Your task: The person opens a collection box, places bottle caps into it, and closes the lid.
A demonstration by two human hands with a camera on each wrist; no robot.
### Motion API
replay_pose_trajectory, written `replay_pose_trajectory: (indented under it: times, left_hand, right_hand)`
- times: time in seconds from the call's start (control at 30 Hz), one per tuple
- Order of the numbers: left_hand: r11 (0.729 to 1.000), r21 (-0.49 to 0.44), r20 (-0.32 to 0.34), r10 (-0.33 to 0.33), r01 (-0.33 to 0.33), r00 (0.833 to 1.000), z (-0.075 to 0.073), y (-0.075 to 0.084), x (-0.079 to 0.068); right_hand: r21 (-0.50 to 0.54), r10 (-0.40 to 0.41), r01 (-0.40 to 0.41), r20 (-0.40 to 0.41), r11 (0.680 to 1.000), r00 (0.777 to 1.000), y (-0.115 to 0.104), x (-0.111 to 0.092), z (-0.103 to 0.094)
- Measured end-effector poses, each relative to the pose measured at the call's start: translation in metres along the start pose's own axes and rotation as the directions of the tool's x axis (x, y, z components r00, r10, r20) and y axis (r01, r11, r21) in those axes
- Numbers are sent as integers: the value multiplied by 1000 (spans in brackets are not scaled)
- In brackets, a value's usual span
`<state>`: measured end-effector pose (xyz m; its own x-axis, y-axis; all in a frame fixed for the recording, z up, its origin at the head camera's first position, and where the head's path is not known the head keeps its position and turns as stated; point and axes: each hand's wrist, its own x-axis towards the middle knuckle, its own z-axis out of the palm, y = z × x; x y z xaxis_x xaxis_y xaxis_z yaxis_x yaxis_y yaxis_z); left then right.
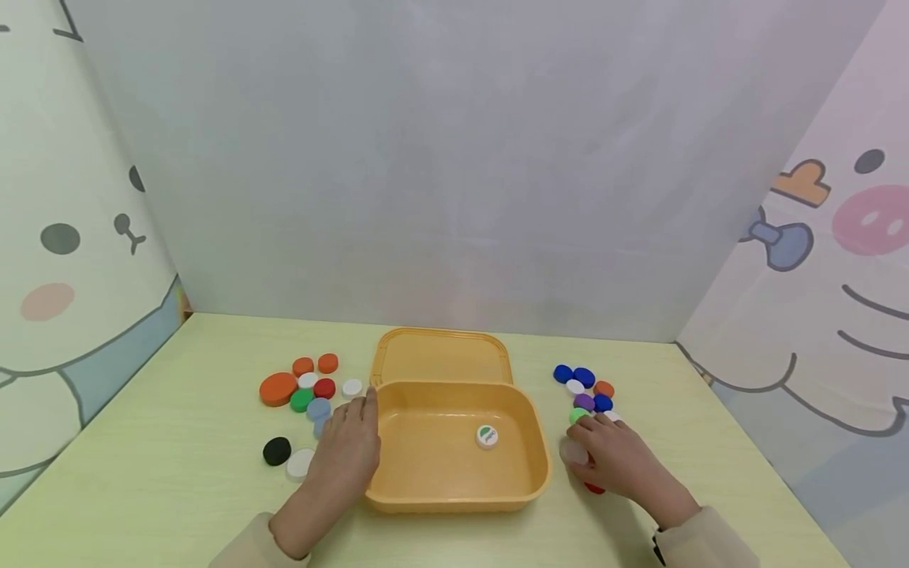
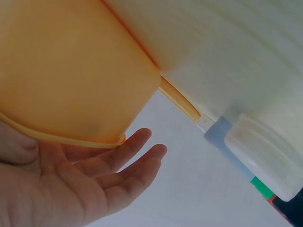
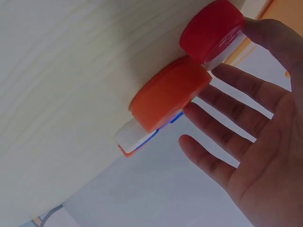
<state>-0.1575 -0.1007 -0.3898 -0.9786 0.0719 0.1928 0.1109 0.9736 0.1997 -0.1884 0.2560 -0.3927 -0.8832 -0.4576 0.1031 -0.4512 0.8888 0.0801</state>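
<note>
My left hand [image 1: 349, 446] rests on the left rim of an orange-yellow plastic box [image 1: 454, 505], its fingers loosely extended in the left wrist view along the rim [image 2: 71, 141]. Inside the box lies one white bottle cap [image 1: 487, 437] with a green print. On the right, my right hand [image 1: 614, 457] pinches a whitish bottle cap [image 1: 574, 452] between thumb and fingertips. Close beside it are a red cap [image 3: 210, 29] and a large orange cap [image 3: 168, 92]; the hand covers most of both in the head view.
Behind the box lies its orange-yellow lid [image 1: 440, 355]. Several caps are scattered left of the box, including a black cap [image 1: 277, 451] and a large orange-red cap [image 1: 278, 389]. More caps, among them a purple cap [image 1: 584, 402], lie beyond the right hand.
</note>
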Motion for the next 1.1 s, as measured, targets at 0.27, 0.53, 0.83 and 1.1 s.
replay_pose_trajectory:
  times: [0.27, 0.53, 0.83, 1.1]
  left_hand:
    - [1000, -5, 4, 1, -1, 1000, -2, 1, 0]
    - [1000, 2, 1, 5, -5, 1000, -1, 1, 0]
    - [1000, -5, 15, -2, 2, 1000, -2, 1, -1]
    - [1000, -8, 31, -11, 11, 999, -3, 1, -1]
  right_hand:
    - [-1, 3, -3, 18, 1000, 1000, 1, -1, -1]
    - [-44, 1, 0, 11, 999, 1000, 0, 5, -9]
    - [-78, -63, 56, -97, 995, 993, -3, 19, -30]
    - [-74, -119, 110, -138, 991, 983, -17, 34, -58]
